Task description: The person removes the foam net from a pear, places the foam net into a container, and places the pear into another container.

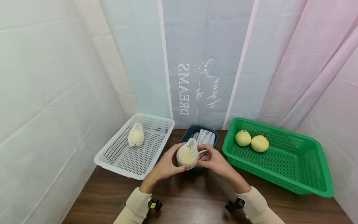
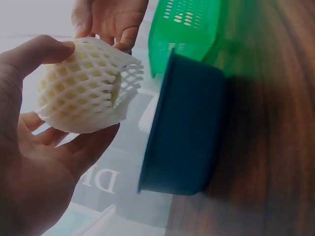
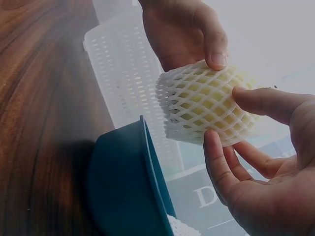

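1. Since everything sits around it, I'll use the dark blue, deep-sided plastic bin as the landmark: it's on the brown wood-grain table, with white foam mesh sleeves inside.

2. The main thing here is a round, pale yellow pear in a white foam net. It's held up in the air at the near side of the bin, covering part of it in the head view, and clear of the tabletop.

3. Left hand: gripping that netted pear, thumb on one side, fingers curved around the other.

4. Right hand: also on it, pinching the net and fruit between thumb and fingertips, so the pear sits between the two hands.

5. Left of the bin there's a white rectangular plastic basket with slotted sides. One more pale yellow pear in a white net is in there.

6. Right of the bin, a bright green perforated plastic basket has two bare, pale yellow pears with dark stems, side by side at the end nearer the bin.

7. Behind the bin hangs a pale grey-blue printed curtain, with "DREAMS" reading flipped.
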Available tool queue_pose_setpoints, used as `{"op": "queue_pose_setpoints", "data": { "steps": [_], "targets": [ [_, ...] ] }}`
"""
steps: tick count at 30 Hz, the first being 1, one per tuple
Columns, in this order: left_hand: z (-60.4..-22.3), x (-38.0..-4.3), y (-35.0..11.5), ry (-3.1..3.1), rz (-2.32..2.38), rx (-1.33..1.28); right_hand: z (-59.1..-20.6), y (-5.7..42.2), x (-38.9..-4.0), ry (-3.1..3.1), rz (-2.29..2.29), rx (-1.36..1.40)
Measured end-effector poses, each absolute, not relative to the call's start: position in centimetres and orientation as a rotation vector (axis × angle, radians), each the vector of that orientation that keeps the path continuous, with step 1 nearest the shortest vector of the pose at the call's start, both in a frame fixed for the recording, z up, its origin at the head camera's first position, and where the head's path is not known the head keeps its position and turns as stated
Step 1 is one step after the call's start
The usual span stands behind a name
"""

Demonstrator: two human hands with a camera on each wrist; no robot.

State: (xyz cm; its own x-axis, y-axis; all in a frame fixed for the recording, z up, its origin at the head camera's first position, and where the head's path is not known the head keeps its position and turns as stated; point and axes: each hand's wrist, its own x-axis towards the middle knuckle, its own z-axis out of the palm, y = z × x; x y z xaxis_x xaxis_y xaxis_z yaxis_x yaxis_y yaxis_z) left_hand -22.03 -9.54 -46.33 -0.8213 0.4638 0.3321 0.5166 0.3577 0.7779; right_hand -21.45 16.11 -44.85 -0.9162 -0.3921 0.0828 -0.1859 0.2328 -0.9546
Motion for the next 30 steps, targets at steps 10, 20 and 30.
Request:
{"op": "queue_pose_setpoints", "data": {
  "steps": [10,20,30],
  "targets": [
    [-47.8,-20.9,-9.5,-2.590,-1.518,-0.880,-45.6,16.9,-20.5,2.329,-1.698,-0.612],
    [-48.9,-20.2,-9.0,-2.611,-1.577,-0.905,-46.4,17.8,-19.7,2.270,-1.690,-0.630],
    [-49.6,-20.0,-8.7,-2.548,-1.540,-1.082,-47.4,18.6,-19.2,2.189,-1.694,-0.646]
  ]
}}
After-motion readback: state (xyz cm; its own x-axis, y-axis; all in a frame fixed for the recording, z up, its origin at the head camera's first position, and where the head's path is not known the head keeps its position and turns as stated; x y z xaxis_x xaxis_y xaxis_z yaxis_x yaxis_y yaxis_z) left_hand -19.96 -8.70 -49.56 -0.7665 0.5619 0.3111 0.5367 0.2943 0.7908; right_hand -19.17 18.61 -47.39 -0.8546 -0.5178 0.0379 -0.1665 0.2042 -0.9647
